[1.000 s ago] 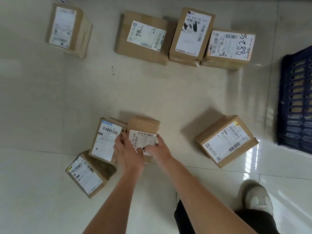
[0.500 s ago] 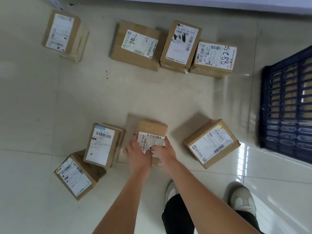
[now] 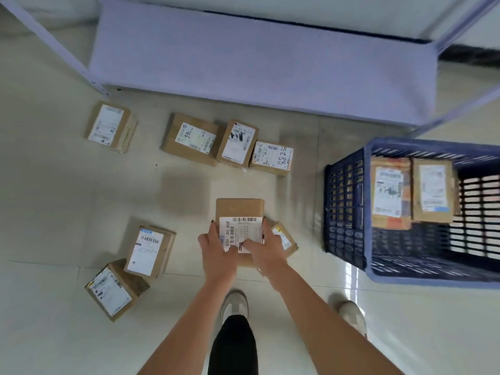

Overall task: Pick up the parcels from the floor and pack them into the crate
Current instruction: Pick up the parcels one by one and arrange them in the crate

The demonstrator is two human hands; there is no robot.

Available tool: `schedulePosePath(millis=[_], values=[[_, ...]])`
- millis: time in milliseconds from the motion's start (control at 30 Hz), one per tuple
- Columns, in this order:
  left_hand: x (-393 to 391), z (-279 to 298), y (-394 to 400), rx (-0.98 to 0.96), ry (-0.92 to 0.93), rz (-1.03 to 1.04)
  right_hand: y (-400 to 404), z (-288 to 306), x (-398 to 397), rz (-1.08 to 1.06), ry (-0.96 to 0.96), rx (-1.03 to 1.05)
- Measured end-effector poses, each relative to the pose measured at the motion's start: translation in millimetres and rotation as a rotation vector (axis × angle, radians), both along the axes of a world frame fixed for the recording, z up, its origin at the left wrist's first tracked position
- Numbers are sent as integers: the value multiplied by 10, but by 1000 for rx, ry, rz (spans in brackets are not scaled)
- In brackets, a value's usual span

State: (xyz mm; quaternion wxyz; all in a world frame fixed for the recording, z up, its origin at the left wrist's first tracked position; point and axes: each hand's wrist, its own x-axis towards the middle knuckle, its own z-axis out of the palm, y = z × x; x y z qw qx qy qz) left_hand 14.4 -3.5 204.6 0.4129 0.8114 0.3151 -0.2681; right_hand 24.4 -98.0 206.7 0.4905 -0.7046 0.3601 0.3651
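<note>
Tiled floor (image 3: 67,198) strewn with parcels, both hands, left hand (image 3: 219,249) and right hand (image 3: 266,249), clamped on a labelled box (image 3: 239,212), apparently lifted clear, blue crate (image 3: 346,212) at right holding two parcels.

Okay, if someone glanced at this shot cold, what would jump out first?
Both hands, left hand and right hand, grip a labelled cardboard parcel at centre. To the right stands a blue crate holding two parcels; more boxes are scattered on the pale floor.
</note>
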Motion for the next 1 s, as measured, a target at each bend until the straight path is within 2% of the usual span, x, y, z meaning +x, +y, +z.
schedulePosePath(millis=[167,367,500,700,833,1000], values=[[283,863,-823,-50,-45,-37,-906,798,112,-48,-107,19],[432,1268,-2239,-85,-48,-59,-2307,1228,83,-110,-212,35],[219,1296,-3390,-165,-107,-86,-3471,1292,-136,-108,-204,20],[-135,1295,-4901,-274,-86,-88,-4962,1304,-538,-200,-123,19],[-147,1237,-5501,-285,-63,-127,-5590,1245,-560,-211,-129,-3],[-72,870,-5882,-326,-1,-186,-6104,972,-437,-207,-97,8]])
